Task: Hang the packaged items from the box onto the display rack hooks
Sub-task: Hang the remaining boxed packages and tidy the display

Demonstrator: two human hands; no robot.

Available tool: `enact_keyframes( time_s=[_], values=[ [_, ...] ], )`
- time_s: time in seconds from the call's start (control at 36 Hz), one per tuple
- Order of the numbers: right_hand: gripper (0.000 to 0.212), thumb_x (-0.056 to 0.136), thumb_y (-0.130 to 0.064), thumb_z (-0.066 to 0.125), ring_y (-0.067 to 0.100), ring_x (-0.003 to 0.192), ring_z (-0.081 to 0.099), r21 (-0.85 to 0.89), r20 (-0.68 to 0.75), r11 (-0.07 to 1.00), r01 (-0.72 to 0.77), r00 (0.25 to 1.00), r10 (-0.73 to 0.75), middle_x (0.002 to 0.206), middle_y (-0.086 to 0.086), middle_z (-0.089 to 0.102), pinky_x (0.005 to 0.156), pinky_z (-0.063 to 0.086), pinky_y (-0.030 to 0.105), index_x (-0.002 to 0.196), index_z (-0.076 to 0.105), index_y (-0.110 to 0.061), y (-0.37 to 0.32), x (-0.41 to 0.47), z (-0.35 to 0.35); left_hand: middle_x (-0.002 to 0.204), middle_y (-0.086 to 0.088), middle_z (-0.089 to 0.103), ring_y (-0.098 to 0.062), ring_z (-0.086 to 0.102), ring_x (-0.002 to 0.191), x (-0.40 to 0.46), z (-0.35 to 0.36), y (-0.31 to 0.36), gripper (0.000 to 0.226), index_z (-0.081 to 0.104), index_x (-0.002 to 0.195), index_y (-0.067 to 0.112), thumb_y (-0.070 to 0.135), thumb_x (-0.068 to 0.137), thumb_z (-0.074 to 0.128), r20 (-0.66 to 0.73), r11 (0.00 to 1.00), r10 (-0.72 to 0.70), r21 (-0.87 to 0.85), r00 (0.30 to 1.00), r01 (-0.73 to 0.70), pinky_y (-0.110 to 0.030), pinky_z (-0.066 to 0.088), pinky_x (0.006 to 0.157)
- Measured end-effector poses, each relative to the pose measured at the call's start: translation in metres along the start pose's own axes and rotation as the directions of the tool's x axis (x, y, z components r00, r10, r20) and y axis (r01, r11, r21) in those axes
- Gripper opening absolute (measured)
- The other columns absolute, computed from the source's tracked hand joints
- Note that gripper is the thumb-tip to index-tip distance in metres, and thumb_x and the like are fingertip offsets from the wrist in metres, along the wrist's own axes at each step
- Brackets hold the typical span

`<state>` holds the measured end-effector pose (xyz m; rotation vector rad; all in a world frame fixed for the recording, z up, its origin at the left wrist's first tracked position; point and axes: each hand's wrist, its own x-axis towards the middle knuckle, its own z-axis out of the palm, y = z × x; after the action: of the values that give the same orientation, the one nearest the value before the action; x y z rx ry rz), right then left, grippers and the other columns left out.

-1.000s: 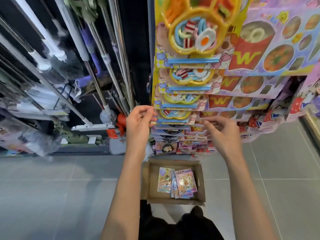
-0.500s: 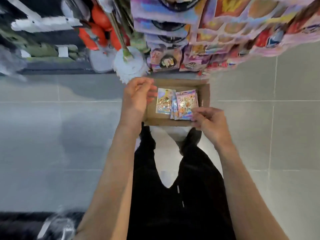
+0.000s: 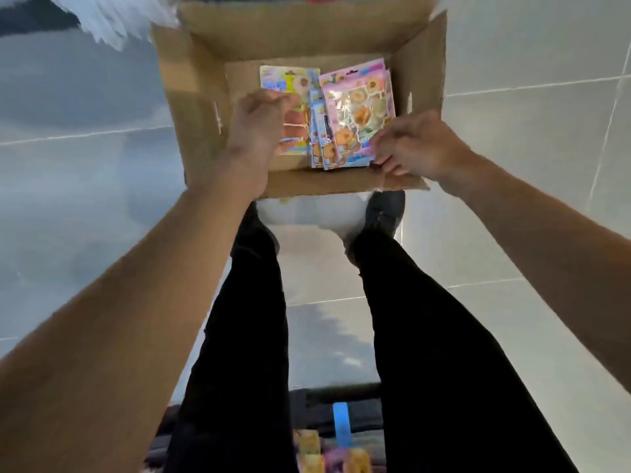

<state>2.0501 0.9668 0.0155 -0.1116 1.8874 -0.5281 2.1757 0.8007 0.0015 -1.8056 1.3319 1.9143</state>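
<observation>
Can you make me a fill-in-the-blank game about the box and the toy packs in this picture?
1. The toy packs lie inside a cardboard ____.
2. The box stands on a floor made of grey ____.
3. The right hand touches the pack with the ____ card.
4. The person's trousers are ____.

Missing words: box; tiles; pink; black

both hands (image 3: 263, 124) lowered into box (image 3: 191, 107), rack gone
</observation>
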Motion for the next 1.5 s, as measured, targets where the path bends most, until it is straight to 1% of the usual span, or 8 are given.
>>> enact_keyframes(
  time_s=[0.14,0.28,0.61,0.72,0.83,1.06,1.31,1.5],
  values=[
    [0.028,0.097,-0.014,0.062,0.026,0.089,0.070,-0.065,0.099,0.992,-0.109,0.988,0.115,0.106,0.017,0.072,0.091,0.058,0.038,0.120,0.064,0.002,0.035,0.066,0.014,0.067,0.006,0.063,-0.007,0.060,0.059,0.074,0.013,-0.064,0.018,0.059,0.090,0.015,0.016,0.102,0.045,-0.052,0.991,-0.130,-0.044,0.990,0.127,-0.015,0.047,0.053],
    [0.029,0.095,-0.021,0.065,0.030,0.099,0.071,-0.225,0.079,0.969,-0.102,0.989,0.123,0.107,0.017,0.073,0.093,0.058,0.042,0.113,0.068,0.001,0.065,0.114,0.024,0.043,0.008,0.062,-0.007,0.059,0.050,0.121,0.018,-0.108,0.020,0.055,0.084,0.014,0.014,0.102,0.047,-0.077,0.967,-0.242,-0.103,0.967,0.234,-0.016,0.049,0.051],
    [0.048,0.090,-0.025,0.067,0.028,0.119,0.059,-0.192,-0.321,0.961,-0.200,0.938,0.131,0.131,0.010,0.061,0.094,0.051,0.035,0.133,0.053,-0.010,0.109,0.202,0.043,0.099,0.001,0.069,-0.013,0.067,0.084,0.197,0.047,-0.135,0.018,0.061,0.115,0.016,0.025,0.101,0.052,0.012,0.968,-0.249,-0.037,0.968,0.249,-0.022,0.056,0.068],
    [0.049,0.088,-0.025,0.068,0.028,0.117,0.061,-0.089,-0.373,0.973,-0.214,0.913,0.167,0.129,0.009,0.062,0.095,0.054,0.038,0.132,0.050,-0.011,0.113,0.218,0.047,0.102,0.004,0.070,-0.009,0.066,0.093,0.209,0.065,-0.130,0.011,0.063,0.095,0.022,0.026,0.099,0.054,0.048,0.974,-0.228,0.033,0.973,0.226,-0.026,0.056,0.081],
    [0.064,0.087,-0.035,0.072,0.030,0.124,0.057,0.022,-0.382,0.969,-0.248,0.893,0.237,0.137,0.010,0.056,0.100,0.051,0.039,0.140,0.043,-0.012,0.119,0.233,0.049,0.110,0.002,0.066,-0.013,0.063,0.104,0.221,0.079,-0.129,0.031,0.063,0.126,0.016,0.026,0.097,0.059,0.064,0.982,-0.185,0.052,0.981,0.182,-0.025,0.053,0.070],
    [0.053,0.080,-0.031,0.082,0.021,0.102,0.068,0.220,-0.270,0.940,-0.259,0.910,0.314,0.116,0.003,0.067,0.093,0.057,0.038,0.126,0.061,-0.013,0.122,0.248,0.052,0.115,-0.004,0.064,-0.022,0.061,0.104,0.232,0.093,-0.133,0.003,0.062,0.097,0.021,0.024,0.096,0.061,0.113,0.976,-0.163,0.166,0.980,0.143,-0.036,0.053,0.090],
    [0.047,0.087,-0.035,0.075,0.017,0.088,0.067,0.382,-0.149,0.862,-0.333,0.898,0.413,0.111,0.002,0.068,0.069,0.052,0.029,0.122,0.056,-0.011,0.138,0.256,0.068,0.132,-0.005,0.063,-0.023,0.055,0.123,0.231,0.093,-0.143,0.036,0.060,0.130,0.012,0.027,0.097,0.060,0.124,0.962,-0.166,0.238,0.978,0.133,-0.036,0.042,0.100],
    [0.038,0.092,-0.029,0.071,0.009,0.069,0.062,0.434,-0.171,0.845,-0.312,0.892,0.418,0.106,0.004,0.069,0.043,0.044,0.019,0.122,0.056,-0.011,0.147,0.247,0.064,0.126,0.002,0.059,-0.014,0.055,0.103,0.230,0.087,-0.146,0.029,0.055,0.132,0.020,0.029,0.105,0.046,0.117,0.944,-0.091,0.325,0.989,0.048,-0.024,0.041,0.076]
  ],
)
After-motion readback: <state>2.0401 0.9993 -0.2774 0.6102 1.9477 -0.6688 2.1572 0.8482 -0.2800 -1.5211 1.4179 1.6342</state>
